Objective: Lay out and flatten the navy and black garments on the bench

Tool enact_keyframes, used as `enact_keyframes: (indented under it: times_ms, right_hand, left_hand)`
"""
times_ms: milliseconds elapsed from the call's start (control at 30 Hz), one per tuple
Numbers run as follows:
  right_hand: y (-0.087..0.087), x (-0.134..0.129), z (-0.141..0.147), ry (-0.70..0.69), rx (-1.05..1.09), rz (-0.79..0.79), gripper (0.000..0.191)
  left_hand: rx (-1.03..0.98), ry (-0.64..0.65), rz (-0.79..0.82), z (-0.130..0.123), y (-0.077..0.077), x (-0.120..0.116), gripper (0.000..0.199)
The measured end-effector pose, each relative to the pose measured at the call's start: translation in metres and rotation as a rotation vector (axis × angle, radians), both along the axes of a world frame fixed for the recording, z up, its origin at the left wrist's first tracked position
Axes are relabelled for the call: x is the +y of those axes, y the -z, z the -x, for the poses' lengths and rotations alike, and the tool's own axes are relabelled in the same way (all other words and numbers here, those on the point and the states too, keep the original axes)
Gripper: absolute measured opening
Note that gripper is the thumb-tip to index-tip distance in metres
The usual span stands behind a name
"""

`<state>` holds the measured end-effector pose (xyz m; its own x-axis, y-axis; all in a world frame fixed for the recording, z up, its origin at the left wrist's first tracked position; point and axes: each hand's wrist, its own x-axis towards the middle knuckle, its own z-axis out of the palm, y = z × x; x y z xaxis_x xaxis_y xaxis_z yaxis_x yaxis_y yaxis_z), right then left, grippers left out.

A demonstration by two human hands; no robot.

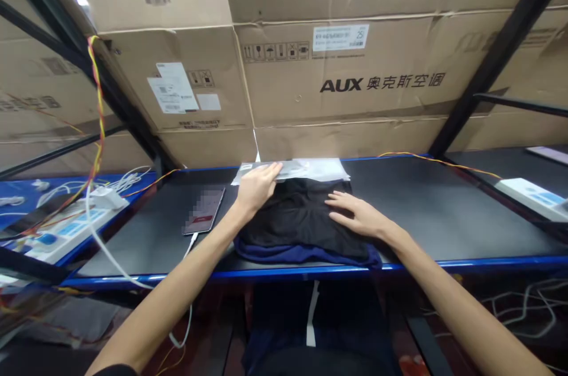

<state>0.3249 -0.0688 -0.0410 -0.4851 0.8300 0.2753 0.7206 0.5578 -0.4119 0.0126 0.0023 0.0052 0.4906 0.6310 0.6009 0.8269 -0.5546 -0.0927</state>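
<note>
A folded black garment (297,216) with dark blue cloth (302,253) along its near edge lies on the dark shelf top in front of me. Behind it, partly tucked against its far edge, is a clear plastic bag (317,169). My left hand (258,187) rests on the bag's left part and the garment's far left corner, fingers stretched out together. On the right side of the black cloth, my right hand (357,214) lies flat with its fingers apart. Neither hand grips anything that I can see.
A phone (205,210) on a white charging cable lies left of the garment. Power strips stand at the far left (73,225) and far right (530,195). Large cardboard (284,86) walls the back, between black metal posts. Yellow-red wires hang at left.
</note>
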Motion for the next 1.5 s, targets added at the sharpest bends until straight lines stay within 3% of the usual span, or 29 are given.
enact_keyframes:
  times_ms: [167, 333, 500, 633, 767, 867, 933, 1100, 1333, 1500]
  right_hand:
    - [0.009, 0.009, -0.009, 0.089, 0.000, -0.117, 0.040]
    - [0.014, 0.013, -0.013, 0.096, 0.027, -0.130, 0.036]
    - [0.012, 0.012, -0.014, 0.089, 0.015, -0.115, 0.037]
    - [0.011, 0.012, -0.013, 0.106, 0.020, -0.116, 0.037]
    - [0.012, 0.014, -0.013, 0.141, 0.023, -0.116, 0.037]
    - [0.010, 0.012, -0.011, 0.198, 0.065, -0.157, 0.037]
    - [0.006, 0.007, -0.007, 0.194, 0.109, -0.207, 0.037]
    - [-0.002, -0.007, 0.004, -0.031, 0.028, -0.197, 0.036]
    - [-0.002, -0.006, 0.003, 0.007, -0.075, -0.212, 0.033]
    - [-0.016, -0.008, 0.026, 0.007, -0.026, -0.313, 0.028]
  left_hand:
    - [0.129, 0.120, -0.039, -0.037, 0.011, -0.044, 0.043]
    - [0.206, 0.176, 0.087, -0.055, 0.030, -0.059, 0.039]
    - [0.025, 0.396, 0.282, -0.036, 0.021, -0.050, 0.043]
    - [-0.167, 0.430, 0.339, 0.000, 0.011, -0.041, 0.036]
    - [-0.069, 0.412, 0.338, 0.034, 0.014, -0.030, 0.048]
    - [0.042, 0.405, 0.302, 0.046, 0.024, -0.023, 0.047]
    - [0.037, 0.405, 0.272, 0.047, 0.030, -0.019, 0.038]
    - [-0.036, 0.442, 0.263, 0.045, 0.037, -0.017, 0.024]
    - [-0.089, 0.470, 0.286, 0.040, 0.033, -0.020, 0.022]
    - [-0.183, 0.482, 0.330, 0.030, 0.032, -0.023, 0.018]
